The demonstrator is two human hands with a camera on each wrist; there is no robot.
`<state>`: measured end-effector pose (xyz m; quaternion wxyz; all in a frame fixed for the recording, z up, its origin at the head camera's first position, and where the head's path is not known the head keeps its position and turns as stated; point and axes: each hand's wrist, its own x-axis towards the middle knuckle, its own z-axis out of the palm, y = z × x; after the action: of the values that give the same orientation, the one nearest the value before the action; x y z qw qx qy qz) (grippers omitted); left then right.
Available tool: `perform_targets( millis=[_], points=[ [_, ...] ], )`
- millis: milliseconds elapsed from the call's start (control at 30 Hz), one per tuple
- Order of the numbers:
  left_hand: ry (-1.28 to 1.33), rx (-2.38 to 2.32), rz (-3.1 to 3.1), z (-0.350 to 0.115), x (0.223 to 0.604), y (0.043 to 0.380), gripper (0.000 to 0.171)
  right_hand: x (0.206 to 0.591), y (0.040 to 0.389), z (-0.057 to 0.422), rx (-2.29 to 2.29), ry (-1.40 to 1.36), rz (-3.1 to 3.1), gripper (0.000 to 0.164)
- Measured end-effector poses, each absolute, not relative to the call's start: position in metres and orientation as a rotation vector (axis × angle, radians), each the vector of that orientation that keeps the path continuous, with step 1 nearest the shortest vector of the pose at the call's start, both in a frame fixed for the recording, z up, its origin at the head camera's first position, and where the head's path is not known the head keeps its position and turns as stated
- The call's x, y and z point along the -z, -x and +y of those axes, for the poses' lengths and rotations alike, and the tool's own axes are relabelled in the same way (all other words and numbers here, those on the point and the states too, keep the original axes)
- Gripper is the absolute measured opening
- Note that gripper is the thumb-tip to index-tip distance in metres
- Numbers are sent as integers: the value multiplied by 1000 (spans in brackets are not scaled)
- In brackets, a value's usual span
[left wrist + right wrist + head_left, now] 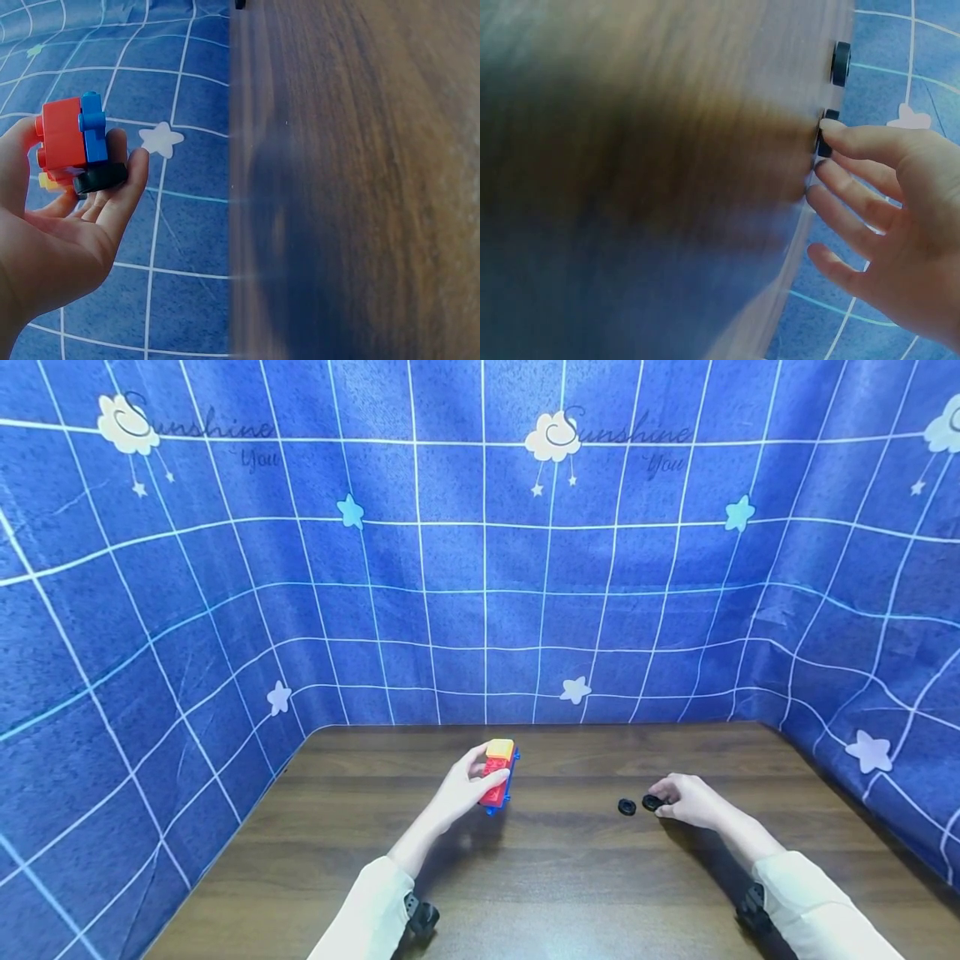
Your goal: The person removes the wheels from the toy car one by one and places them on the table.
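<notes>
My left hand (456,793) holds a toy car (493,795) of building bricks above the table, thumb on one side and fingers on the other. The car has red bricks, a yellow one at its far end and a blue base (95,139) with axle pegs. A black wheel (101,178) sits at one side of the base in the left wrist view. On the right, my right hand (693,802) pinches a loose black wheel (826,142) at the tabletop between thumb and fingertips. A second loose wheel (627,807) lies just left of it.
The brown wooden table (570,868) is backed on its far side and flanked by a blue curtain (450,610) with white grid lines, clouds and stars. Black wrist devices (422,920) sit at both white sleeves.
</notes>
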<state>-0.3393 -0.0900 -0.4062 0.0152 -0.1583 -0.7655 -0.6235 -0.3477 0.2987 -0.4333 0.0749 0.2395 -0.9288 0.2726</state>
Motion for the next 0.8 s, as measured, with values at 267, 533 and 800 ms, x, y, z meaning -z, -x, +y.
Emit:
perform_targets(
  millis=[267,533,800],
  points=[
    [500,1946,-2374,-90,406,339,61,434,348,300,-812,-733,-2775,21],
    [515,1934,-2380,-90,407,341,60,432,347,301,-794,-739,-2788,24],
    [520,1952,-2380,-88,394,329,59,430,347,304,-791,-772,-2756,29]
  ],
)
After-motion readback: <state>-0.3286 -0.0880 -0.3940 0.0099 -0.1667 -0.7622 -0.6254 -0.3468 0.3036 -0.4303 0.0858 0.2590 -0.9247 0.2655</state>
